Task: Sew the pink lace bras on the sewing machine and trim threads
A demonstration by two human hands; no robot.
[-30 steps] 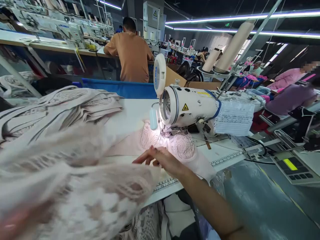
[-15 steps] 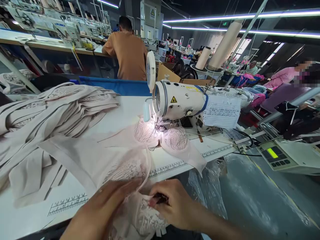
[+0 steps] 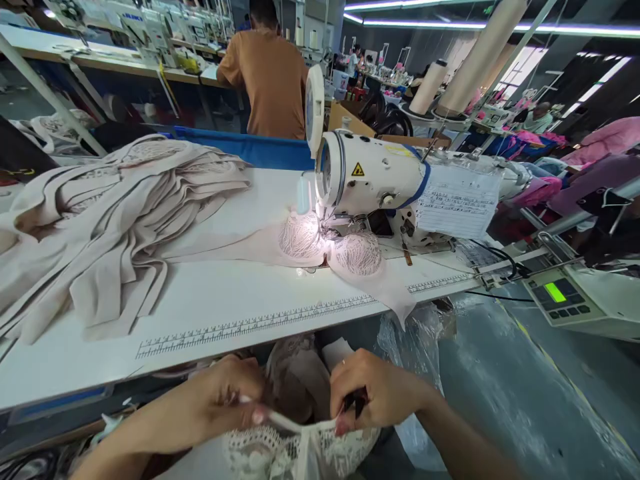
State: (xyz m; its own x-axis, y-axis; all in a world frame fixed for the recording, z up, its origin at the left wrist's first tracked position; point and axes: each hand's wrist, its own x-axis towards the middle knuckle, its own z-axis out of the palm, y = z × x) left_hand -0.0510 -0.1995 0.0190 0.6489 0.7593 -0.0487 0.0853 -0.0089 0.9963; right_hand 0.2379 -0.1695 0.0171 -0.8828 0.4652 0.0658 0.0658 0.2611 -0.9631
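A pale pink lace bra (image 3: 305,443) is stretched between my two hands, below the front edge of the table. My left hand (image 3: 225,397) pinches its upper edge on the left, thumb against fingers. My right hand (image 3: 373,390) grips the same edge on the right. Something small and dark shows inside the curled right fingers, too hidden to name. A second bra (image 3: 357,257) lies under the lit needle area of the white sewing machine (image 3: 373,170), one wing hanging over the table edge.
A heap of pale bras (image 3: 115,227) covers the left of the white table (image 3: 210,293), which has a printed ruler. More fabric (image 3: 300,367) lies below the edge. A control box (image 3: 563,297) stands right, near thread cones (image 3: 430,87). A person (image 3: 270,77) sits with back turned beyond.
Both hands have drawn the held bra off the tabletop and down towards me. It is now spread by its upper edge. The view has tilted downward.
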